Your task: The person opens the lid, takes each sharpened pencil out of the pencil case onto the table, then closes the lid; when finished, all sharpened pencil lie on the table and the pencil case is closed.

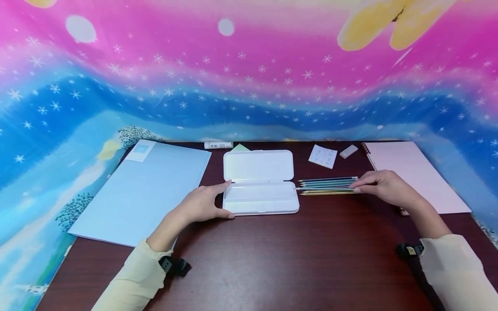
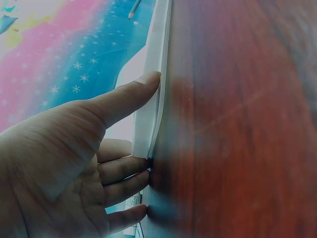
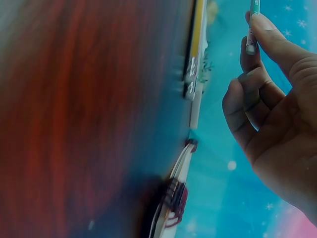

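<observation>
We start at the left, where a pale blue folder [image 1: 144,190] lies flat on the dark wooden desk [image 1: 272,259], its near corner hidden behind the left forearm. Beside it our left hand [image 1: 202,204] rests at the short left end of the open white pencil case [image 1: 260,182], thumb against the near corner and forefinger along the hinge; the fingers are straight, so the grip is loose and only steadies the case. In the left wrist view the case is seen edge on, and we cannot make out its inside.

Behind the case we see a white tube [image 1: 218,144] and a green scrap [image 1: 240,147], the scrap mostly hidden by the lid. To the right of the case lies a row of coloured pencils [image 1: 327,185], tips toward the case. Beyond them sit a small white card [image 1: 323,156] and an eraser [image 1: 348,151].

Our right hand [image 1: 383,186] covers the pencils' blunt ends. In the right wrist view its thumb and curled fingers pinch one teal pencil, cut off by the frame. A pink spiral notebook [image 1: 416,172] lies furthest right, partly under the wrist. A pink and blue starry cloth [image 1: 249,77] hangs behind and drapes both sides.
</observation>
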`<action>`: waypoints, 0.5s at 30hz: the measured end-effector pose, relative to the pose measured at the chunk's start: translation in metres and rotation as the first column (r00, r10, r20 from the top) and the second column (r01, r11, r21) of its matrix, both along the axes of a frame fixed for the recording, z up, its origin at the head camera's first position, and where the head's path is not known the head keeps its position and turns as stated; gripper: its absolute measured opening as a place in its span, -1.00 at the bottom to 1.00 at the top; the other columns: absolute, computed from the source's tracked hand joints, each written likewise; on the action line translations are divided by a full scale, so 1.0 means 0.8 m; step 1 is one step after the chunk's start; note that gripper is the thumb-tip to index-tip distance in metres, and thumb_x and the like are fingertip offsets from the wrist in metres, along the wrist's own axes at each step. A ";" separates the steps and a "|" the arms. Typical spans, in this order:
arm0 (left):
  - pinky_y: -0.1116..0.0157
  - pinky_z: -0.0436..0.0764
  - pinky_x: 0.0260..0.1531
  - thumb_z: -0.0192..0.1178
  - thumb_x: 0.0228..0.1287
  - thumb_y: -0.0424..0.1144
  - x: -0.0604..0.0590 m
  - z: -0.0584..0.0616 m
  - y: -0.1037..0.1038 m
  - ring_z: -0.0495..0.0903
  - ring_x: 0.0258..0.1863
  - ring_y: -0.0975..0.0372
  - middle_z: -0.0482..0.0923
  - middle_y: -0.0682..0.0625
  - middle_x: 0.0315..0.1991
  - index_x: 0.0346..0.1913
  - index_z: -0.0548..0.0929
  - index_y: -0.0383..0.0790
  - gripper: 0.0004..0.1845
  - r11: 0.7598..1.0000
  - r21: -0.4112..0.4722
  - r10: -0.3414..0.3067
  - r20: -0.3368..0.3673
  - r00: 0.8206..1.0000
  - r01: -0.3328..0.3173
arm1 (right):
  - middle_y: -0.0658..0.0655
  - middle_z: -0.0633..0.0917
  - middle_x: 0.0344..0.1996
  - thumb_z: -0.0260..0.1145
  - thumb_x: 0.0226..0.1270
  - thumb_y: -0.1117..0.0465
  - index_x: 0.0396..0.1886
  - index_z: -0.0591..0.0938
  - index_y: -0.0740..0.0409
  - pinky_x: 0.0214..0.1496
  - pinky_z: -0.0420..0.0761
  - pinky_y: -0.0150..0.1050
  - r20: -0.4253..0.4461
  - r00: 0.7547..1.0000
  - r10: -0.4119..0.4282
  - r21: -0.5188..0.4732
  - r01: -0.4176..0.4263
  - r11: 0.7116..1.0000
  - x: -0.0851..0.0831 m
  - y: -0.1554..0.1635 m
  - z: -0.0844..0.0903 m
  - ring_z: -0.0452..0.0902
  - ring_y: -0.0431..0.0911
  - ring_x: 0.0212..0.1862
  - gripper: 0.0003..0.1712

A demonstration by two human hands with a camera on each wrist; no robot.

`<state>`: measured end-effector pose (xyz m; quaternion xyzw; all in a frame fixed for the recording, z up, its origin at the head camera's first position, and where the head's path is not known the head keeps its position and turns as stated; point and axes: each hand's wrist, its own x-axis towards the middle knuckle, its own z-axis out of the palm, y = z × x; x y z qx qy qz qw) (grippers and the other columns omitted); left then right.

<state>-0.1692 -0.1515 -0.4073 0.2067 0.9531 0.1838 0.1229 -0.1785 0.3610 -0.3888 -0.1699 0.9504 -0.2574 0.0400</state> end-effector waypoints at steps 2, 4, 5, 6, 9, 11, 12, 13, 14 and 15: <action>-0.06 0.52 0.25 0.46 0.06 0.28 0.001 0.000 0.000 0.51 0.35 0.01 0.44 -0.12 0.44 0.58 0.24 -0.06 0.08 1.000 0.001 -0.004 -0.003 1.000 0.004 | -0.12 0.79 -0.19 0.42 0.37 0.09 -0.15 0.85 -0.25 -0.06 0.52 -0.52 0.003 1.000 -0.008 0.009 0.008 1.000 0.002 0.005 -0.002 0.49 -0.58 -0.09 -0.85; -0.06 0.52 0.25 0.46 0.05 0.28 0.001 0.000 0.001 0.52 0.35 0.00 0.44 -0.13 0.44 0.58 0.24 -0.07 0.09 1.000 0.001 -0.007 -0.005 1.000 0.007 | -0.12 0.79 -0.21 0.42 0.36 0.08 -0.17 0.85 -0.25 -0.08 0.53 -0.50 0.010 1.000 -0.012 0.013 0.012 1.000 0.004 0.009 -0.004 0.51 -0.55 -0.13 -0.86; -0.06 0.52 0.25 0.46 0.05 0.28 0.001 0.000 0.001 0.52 0.35 0.00 0.44 -0.13 0.44 0.58 0.24 -0.07 0.09 1.000 0.002 -0.007 -0.005 1.000 0.007 | -0.13 0.78 -0.21 0.42 0.36 0.08 -0.17 0.85 -0.26 -0.10 0.53 -0.49 0.018 1.000 -0.015 0.014 0.015 1.000 0.005 0.010 -0.005 0.52 -0.52 -0.15 -0.86; -0.06 0.52 0.25 0.46 0.05 0.28 0.001 0.000 0.001 0.51 0.35 0.00 0.44 -0.13 0.44 0.58 0.24 -0.06 0.08 1.000 0.003 -0.005 -0.004 1.000 0.005 | -0.12 0.79 -0.22 0.42 0.36 0.09 -0.17 0.85 -0.25 -0.10 0.53 -0.48 0.025 1.000 -0.018 0.008 0.018 1.000 0.006 0.012 -0.006 0.54 -0.49 -0.16 -0.86; -0.06 0.51 0.27 0.47 0.05 0.28 0.001 0.001 0.001 0.50 0.36 0.00 0.43 -0.13 0.45 0.58 0.24 -0.05 0.08 1.000 0.004 0.001 -0.002 1.000 -0.001 | -0.11 0.79 -0.22 0.43 0.35 0.09 -0.18 0.85 -0.22 -0.12 0.53 -0.46 0.046 0.999 -0.024 -0.004 0.024 1.000 0.006 0.014 -0.009 0.56 -0.45 -0.18 -0.86; -0.06 0.50 0.27 0.47 0.06 0.27 0.001 0.002 0.001 0.50 0.37 0.00 0.43 -0.12 0.45 0.58 0.24 -0.04 0.08 1.000 0.002 0.004 -0.001 1.000 -0.004 | -0.09 0.79 -0.21 0.43 0.35 0.09 -0.17 0.85 -0.20 -0.12 0.53 -0.46 0.059 0.998 -0.030 -0.009 0.031 0.999 0.006 0.014 -0.010 0.56 -0.44 -0.17 -0.87; -0.06 0.50 0.28 0.47 0.06 0.27 0.001 0.002 0.001 0.50 0.37 -0.01 0.43 -0.12 0.45 0.58 0.24 -0.04 0.08 1.000 0.001 0.005 -0.001 1.000 -0.005 | -0.08 0.79 -0.20 0.43 0.35 0.09 -0.18 0.85 -0.21 -0.11 0.54 -0.45 0.067 0.997 -0.035 -0.011 0.036 0.999 0.006 0.014 -0.011 0.56 -0.44 -0.17 -0.87; -0.06 0.50 0.28 0.46 0.06 0.28 0.002 0.002 0.002 0.50 0.37 -0.01 0.43 -0.13 0.45 0.58 0.24 -0.04 0.08 1.000 0.000 0.004 -0.001 1.000 -0.004 | -0.07 0.79 -0.19 0.43 0.35 0.08 -0.17 0.85 -0.20 -0.11 0.54 -0.44 0.077 0.996 -0.036 -0.011 0.037 0.999 0.005 0.014 -0.011 0.56 -0.44 -0.17 -0.87; -0.06 0.50 0.28 0.46 0.06 0.28 0.001 0.002 0.001 0.50 0.37 -0.01 0.42 -0.13 0.45 0.58 0.23 -0.04 0.08 1.000 -0.002 0.004 -0.002 1.000 -0.004 | -0.07 0.79 -0.19 0.43 0.35 0.07 -0.18 0.85 -0.21 -0.11 0.55 -0.43 0.080 0.996 -0.035 -0.007 0.036 0.999 0.005 0.014 -0.011 0.56 -0.43 -0.17 -0.87; -0.06 0.50 0.28 0.46 0.06 0.27 0.002 0.002 0.001 0.50 0.37 -0.01 0.42 -0.13 0.45 0.58 0.23 -0.04 0.08 1.000 -0.002 0.004 -0.001 1.000 -0.004 | -0.07 0.79 -0.18 0.43 0.35 0.07 -0.18 0.85 -0.21 -0.11 0.55 -0.43 0.083 0.996 -0.034 0.001 0.035 0.999 0.004 0.015 -0.011 0.56 -0.43 -0.17 -0.87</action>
